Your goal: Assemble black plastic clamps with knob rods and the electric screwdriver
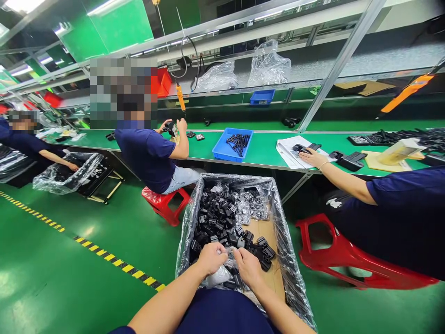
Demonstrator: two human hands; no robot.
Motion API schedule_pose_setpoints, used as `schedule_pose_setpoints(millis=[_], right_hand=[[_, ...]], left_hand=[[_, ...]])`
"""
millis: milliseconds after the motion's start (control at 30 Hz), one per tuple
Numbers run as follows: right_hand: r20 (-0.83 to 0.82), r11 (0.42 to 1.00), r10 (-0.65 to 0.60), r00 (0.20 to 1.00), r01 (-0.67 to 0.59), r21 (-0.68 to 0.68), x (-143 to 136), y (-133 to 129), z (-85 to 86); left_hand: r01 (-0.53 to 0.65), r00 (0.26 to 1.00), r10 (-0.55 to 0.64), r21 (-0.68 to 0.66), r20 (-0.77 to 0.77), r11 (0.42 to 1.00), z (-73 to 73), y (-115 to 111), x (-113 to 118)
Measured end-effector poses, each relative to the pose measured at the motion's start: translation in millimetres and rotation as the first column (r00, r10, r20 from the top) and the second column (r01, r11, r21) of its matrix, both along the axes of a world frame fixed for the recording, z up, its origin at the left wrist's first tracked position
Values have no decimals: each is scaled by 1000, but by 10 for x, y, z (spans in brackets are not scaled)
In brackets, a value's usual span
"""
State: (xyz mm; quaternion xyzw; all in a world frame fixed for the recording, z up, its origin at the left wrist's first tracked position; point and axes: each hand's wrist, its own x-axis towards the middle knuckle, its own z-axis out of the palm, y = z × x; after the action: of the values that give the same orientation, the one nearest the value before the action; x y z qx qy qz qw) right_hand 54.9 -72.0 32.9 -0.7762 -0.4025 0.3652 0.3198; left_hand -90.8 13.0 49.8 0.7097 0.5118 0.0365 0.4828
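My left hand (211, 260) pinches the top of a clear plastic bag (219, 277) with whitish contents I cannot make out. On the bag's other side my right hand (248, 266) is closed on the same film, thumb and fingers together. Both hands are over a large bin (291, 253) lined with clear plastic. Inside it, beyond and below my hands, lie many loose black plastic parts (215, 208). Several clear-wrapped pieces (245, 208) are heaped toward the bin's far right corner. Brown cardboard (278, 280) shows along the right side of its floor.
Ahead runs a green workbench (200, 147) with a blue tray (215, 152) of black parts. A seated co-worker (146, 148) is front left on a red stool (167, 208); another co-worker's arm (347, 183) reaches in from the right, near a red stool (347, 255). An orange electric screwdriver (181, 98) hangs above.
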Motion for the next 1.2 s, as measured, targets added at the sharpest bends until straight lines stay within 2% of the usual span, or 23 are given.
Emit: schedule_pose_setpoints(millis=[67, 100, 167, 200, 233, 367, 433, 500, 567, 633, 700, 767, 933, 1033, 1133, 1200], right_hand=[[-205, 995, -97, 974, 94, -23, -4, 23, 35], [-362, 987, -157, 919, 155, -36, 2, 31, 72], [-653, 962, -245, 716, 265, -71, 37, 38, 169], [-711, 956, -254, 656, 283, -81, 67, 37, 216], [-732, 955, -254, 632, 283, -87, 105, 34, 252], [-752, 950, -269, 602, 295, -104, 234, -5, 279], [-729, 956, -226, 646, 292, -37, 217, -40, 285], [-632, 971, -115, 767, 220, 90, 138, -71, 316], [-439, 978, 23, 898, 69, 194, 30, -86, 347], [-229, 968, 109, 967, -51, 245, -64, -81, 346], [-79, 956, 98, 992, -71, 284, -113, -59, 301], [-19, 955, 42, 999, -35, 294, -114, -31, 230], [-72, 991, 56, 996, -46, 127, -56, 27, 110], [-3, 998, 56, 998, -56, -8, -87, 66, 107], [94, 987, -51, 994, 65, -150, -126, 117, 94], [95, 972, -104, 990, 121, -199, -112, 138, 69]], left_hand=[[-34, 999, 35, 46, -30, 998, 20, 3, -3], [-49, 998, 52, 65, -38, 997, 35, 1, -12], [-78, 995, 83, 96, -47, 992, 74, -6, -47], [-93, 994, 100, 112, -54, 989, 92, -5, -71], [-103, 992, 111, 123, -64, 987, 106, 2, -98], [-124, 986, 138, 150, -92, 981, 87, 70, -178], [-129, 984, 146, 161, -103, 978, 62, 86, -189], [-129, 984, 148, 174, -103, 976, 52, 74, -183], [-121, 986, 139, 182, -88, 976, 58, 42, -166], [-98, 992, 110, 177, -56, 979, 67, 3, -147], [-58, 998, 60, 166, -6, 984, 74, -29, -134], [-12, 999, 5, 159, 45, 987, 74, -48, -131], [70, 991, -85, 146, 104, 987, 79, -60, -149], [99, 985, -119, 156, 124, 983, 107, -103, -122], [130, 978, -154, 163, 141, 978, 130, -186, -58], [140, 976, -161, 149, 145, 979, 118, -227, -27]])
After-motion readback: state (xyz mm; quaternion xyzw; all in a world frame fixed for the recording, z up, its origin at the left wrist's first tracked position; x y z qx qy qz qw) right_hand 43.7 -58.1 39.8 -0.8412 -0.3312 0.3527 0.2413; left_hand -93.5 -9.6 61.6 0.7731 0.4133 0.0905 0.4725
